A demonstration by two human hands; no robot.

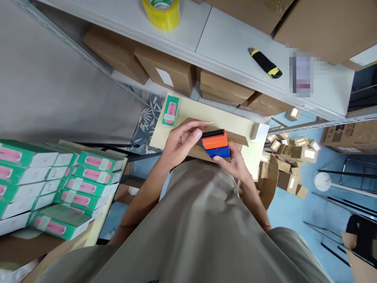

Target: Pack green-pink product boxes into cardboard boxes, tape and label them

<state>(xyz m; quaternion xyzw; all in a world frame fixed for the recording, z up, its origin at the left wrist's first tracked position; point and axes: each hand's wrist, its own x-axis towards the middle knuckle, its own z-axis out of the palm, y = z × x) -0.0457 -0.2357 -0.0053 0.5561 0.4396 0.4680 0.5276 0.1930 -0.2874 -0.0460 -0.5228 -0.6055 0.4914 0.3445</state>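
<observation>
My right hand (237, 163) grips an orange and blue tape dispenser (216, 145) with a black toothed edge along its top. To its left, my left hand (181, 143) is half curled, its thumb and forefinger apart beside the dispenser's left end. A small shiny bit shows past the left forefinger; whether it is tape I cannot tell. Under both hands lies a brown cardboard box (240, 138), partly hidden, on a pale yellow tabletop (156, 131). A green box with a pink picture (171, 111) stands at the table's far left corner.
Above the table, a grey shelf (226, 43) carries a yellow tape roll (165, 15), a black and yellow utility knife (265, 63) and cartons. Stacked green boxes (88, 175) fill the left side. Many small cartons (294, 157) lie on the floor to the right, near a large open carton (272, 181).
</observation>
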